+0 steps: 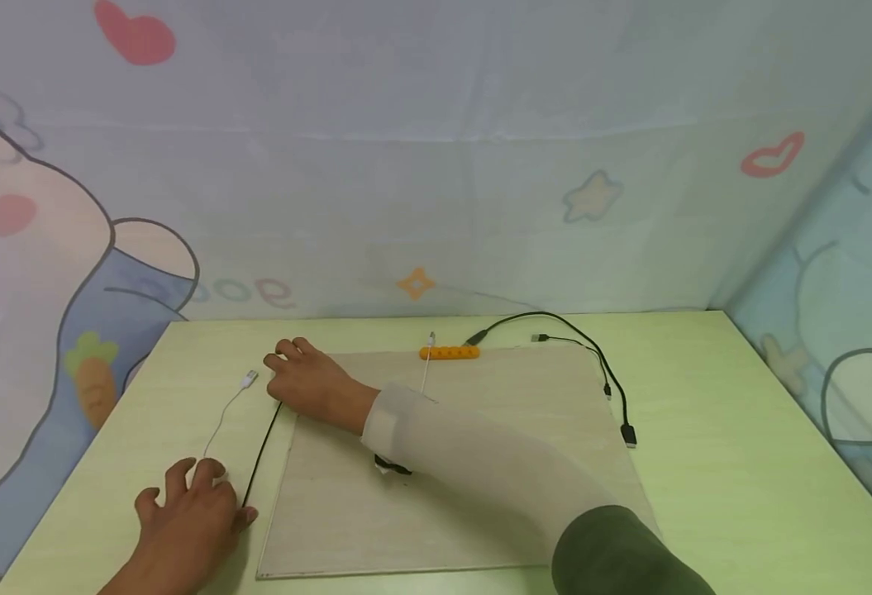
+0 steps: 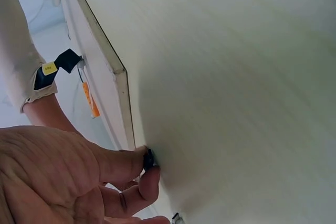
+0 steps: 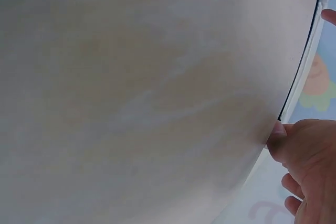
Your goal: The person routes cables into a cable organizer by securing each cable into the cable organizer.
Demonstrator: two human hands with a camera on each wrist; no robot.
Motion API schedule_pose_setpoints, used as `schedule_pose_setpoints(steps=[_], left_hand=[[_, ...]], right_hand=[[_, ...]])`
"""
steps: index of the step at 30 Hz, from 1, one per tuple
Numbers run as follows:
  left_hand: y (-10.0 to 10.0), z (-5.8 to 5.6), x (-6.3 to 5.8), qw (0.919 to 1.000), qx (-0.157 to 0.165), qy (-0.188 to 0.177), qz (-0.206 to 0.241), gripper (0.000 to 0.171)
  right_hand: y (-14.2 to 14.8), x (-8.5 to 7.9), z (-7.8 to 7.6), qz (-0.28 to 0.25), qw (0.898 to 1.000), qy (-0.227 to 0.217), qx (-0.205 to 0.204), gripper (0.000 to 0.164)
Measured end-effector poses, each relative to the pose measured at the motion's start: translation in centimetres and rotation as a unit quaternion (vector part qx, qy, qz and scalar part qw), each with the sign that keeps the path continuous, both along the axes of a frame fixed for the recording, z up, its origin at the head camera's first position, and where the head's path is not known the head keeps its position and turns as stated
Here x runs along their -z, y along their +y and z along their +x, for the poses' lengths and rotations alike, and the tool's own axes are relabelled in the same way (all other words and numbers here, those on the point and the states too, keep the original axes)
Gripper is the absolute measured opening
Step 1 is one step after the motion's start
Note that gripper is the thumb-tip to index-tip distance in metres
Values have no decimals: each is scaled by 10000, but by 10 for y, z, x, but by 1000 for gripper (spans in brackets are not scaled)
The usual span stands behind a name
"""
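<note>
A thin black cable (image 1: 263, 450) stretches along the left side of a pale board (image 1: 346, 529). My left hand (image 1: 190, 521) pinches its near end between thumb and finger; the left wrist view shows a small black connector (image 2: 149, 159) there. At the far end, by the board's upper left corner, my right hand (image 1: 316, 384) grips the same cable, its fingertips partly hidden. In the right wrist view the cable (image 3: 300, 66) runs taut from the right thumb toward the left hand. A white USB cable (image 1: 220, 420) lies left of it, its near part hidden behind the left fingers.
An orange cable holder (image 1: 449, 353) sits at the board's back edge, with a white cable (image 1: 426, 372) across its left end. Further right lie a thick black USB cable (image 1: 592, 340) and a thinner black cable (image 1: 573, 340). A fabric backdrop (image 1: 436, 207) rises behind the table.
</note>
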State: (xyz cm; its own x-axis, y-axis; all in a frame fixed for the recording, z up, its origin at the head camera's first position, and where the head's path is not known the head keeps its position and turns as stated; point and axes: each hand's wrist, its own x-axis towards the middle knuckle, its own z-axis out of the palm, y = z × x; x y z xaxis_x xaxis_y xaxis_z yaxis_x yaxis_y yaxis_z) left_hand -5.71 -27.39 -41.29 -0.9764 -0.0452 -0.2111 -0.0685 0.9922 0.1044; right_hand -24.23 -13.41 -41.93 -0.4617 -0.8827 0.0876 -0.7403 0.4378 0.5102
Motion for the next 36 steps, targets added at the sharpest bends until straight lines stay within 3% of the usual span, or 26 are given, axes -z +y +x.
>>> schedule_pose_setpoints(steps=[6,12,20,36], left_hand=[[4,1,0,9998,174,7,-17,24],[8,3,1,9992,233,300,109,25],[11,5,0,9973,360,633,30,19],[30,-1,-5,9980,355,496,162,13]], right_hand=[[3,6,-1,158,9989,300,-326,30],[7,11,-3,51,9952,766,-600,29],[11,8,-5,102,9946,824,-621,33],[31,5,-7,-14,9956,797,-491,30]])
